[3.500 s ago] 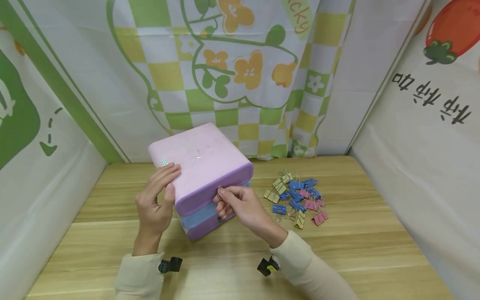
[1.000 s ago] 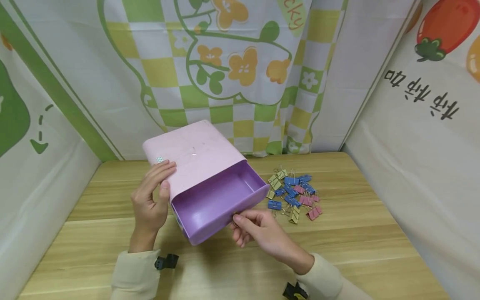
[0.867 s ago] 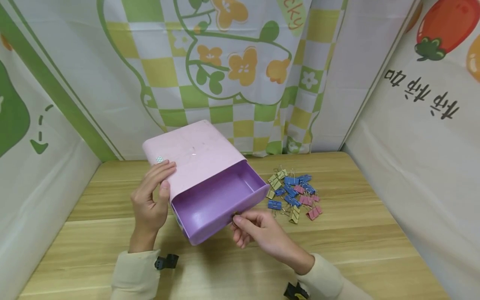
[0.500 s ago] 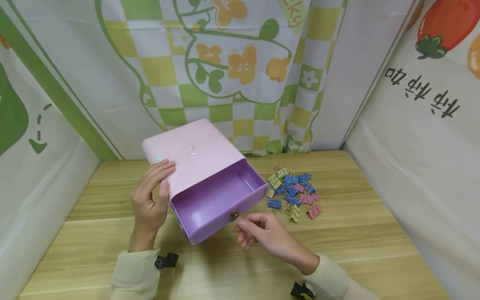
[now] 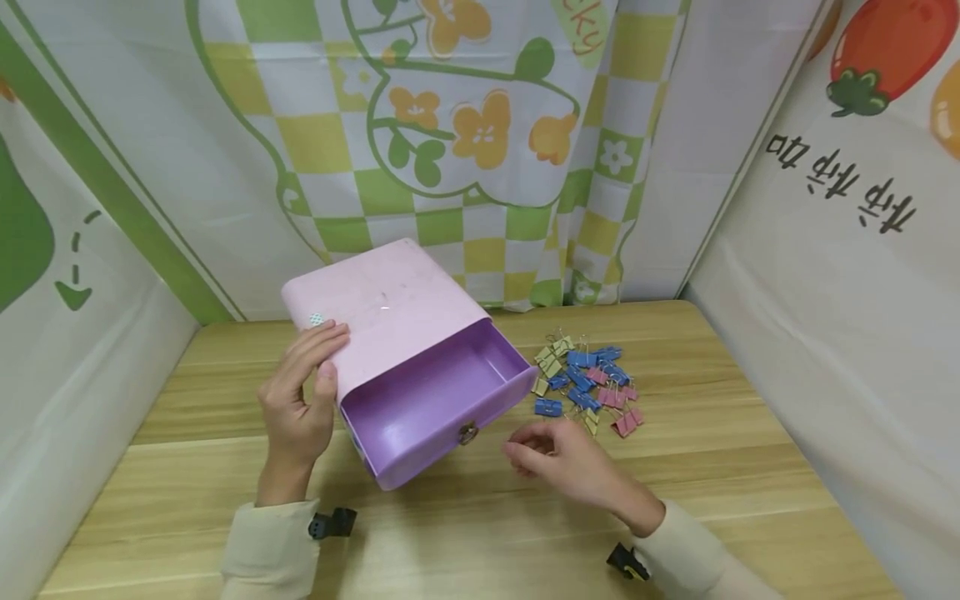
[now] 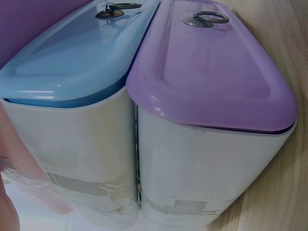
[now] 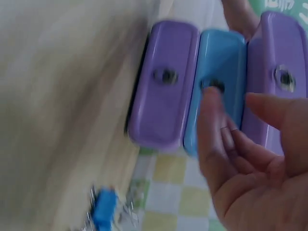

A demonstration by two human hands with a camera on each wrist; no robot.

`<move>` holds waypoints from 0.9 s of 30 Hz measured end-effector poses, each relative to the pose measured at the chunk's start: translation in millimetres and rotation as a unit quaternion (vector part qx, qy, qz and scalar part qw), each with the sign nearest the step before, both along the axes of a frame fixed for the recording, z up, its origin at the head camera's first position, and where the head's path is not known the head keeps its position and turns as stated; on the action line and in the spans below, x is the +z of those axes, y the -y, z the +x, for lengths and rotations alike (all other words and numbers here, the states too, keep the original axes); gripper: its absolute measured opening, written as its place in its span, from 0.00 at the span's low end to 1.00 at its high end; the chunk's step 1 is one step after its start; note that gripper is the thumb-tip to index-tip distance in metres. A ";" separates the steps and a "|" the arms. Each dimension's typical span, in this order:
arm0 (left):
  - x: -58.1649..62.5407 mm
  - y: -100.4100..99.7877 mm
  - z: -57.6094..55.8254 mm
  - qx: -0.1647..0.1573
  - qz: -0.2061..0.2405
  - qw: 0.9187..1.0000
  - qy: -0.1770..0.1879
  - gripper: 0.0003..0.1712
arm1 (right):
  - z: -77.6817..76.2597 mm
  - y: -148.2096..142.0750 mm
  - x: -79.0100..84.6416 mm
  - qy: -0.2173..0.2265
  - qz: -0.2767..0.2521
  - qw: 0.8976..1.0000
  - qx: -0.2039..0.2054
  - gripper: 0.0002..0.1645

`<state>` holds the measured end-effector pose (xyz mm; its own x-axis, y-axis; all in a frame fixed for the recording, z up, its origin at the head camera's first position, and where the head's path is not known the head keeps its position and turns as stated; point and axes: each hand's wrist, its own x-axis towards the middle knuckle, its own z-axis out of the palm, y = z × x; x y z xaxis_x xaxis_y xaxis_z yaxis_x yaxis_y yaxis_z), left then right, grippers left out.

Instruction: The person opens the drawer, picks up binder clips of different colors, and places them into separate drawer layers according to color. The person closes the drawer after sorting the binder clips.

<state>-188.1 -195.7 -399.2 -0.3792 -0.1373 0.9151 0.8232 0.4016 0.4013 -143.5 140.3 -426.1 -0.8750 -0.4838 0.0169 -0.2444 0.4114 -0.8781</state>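
Observation:
A small drawer unit (image 5: pixel 382 308) with a pink top stands at an angle on the table. Its purple top drawer (image 5: pixel 420 412) is pulled out, and nothing is seen inside. A ring handle (image 5: pixel 468 433) is on the drawer's front. My left hand (image 5: pixel 300 408) rests on the unit's left side, fingertips over the top edge. To the right of the handle, apart from it, my right hand (image 5: pixel 573 462) has loosely bent fingers and holds nothing. The left wrist view shows the blue middle drawer (image 6: pixel 72 57) and the purple bottom drawer (image 6: pixel 211 72), both pushed in.
Right of the unit lies a loose pile of binder clips (image 5: pixel 581 377) in blue, pink and yellow, partly behind my right hand. A patterned curtain (image 5: pixel 480 225) hangs behind the wooden table (image 5: pixel 450 542), with printed cloth walls at both sides.
The right hand pulled the top drawer out by its ring handle, then let go and moved off to the right. The left hand has stayed on the unit's side.

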 end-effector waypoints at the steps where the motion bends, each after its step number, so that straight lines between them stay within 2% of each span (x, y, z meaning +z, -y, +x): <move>1: -0.3 0.3 -0.2 0.000 0.000 1.000 0.000 0.19 | -2.5 -4.5 1.1 -0.020 0.028 0.999 -0.007 0.16; 4: -1.5 1.1 -1.2 0.001 -0.002 1.000 0.000 0.18 | -10.7 -16.9 5.4 -0.052 0.095 0.993 -0.046 0.14; 7: -2.7 2.1 -2.1 0.001 -0.003 1.000 0.001 0.18 | -18.9 -26.0 9.0 -0.069 0.153 0.981 -0.102 0.12; 11: -3.8 3.1 -2.5 0.002 -0.004 1.000 0.003 0.18 | -26.7 -33.6 12.1 -0.115 0.231 0.954 -0.154 0.14; 15: -3.7 3.5 -2.3 0.002 -0.003 1.000 0.004 0.19 | -31.8 -37.3 10.6 -0.156 0.292 0.926 -0.180 0.29; 18: -3.4 3.4 -1.6 0.002 -0.003 1.000 0.005 0.18 | -36.6 -37.9 5.8 -0.153 0.327 0.912 -0.196 0.37; 22: -3.0 3.0 -0.6 0.001 -0.004 1.000 0.008 0.18 | -43.5 -37.4 -1.2 -0.138 0.372 0.896 -0.197 0.38; 26: -1.2 1.7 0.7 -0.002 -0.004 1.000 0.008 0.18 | -50.9 -36.6 -5.7 -0.118 0.397 0.890 -0.191 0.35; 27: -0.5 1.4 1.1 -0.002 -0.004 1.000 0.008 0.18 | -52.4 -36.4 -6.4 -0.109 0.393 0.892 -0.193 0.34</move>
<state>-187.1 -197.1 -399.7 -0.3942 -0.1283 0.9100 0.8186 0.4010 0.4112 -195.8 176.7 -432.5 -0.9965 -0.0838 -0.0045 -0.0805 0.9700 -0.2293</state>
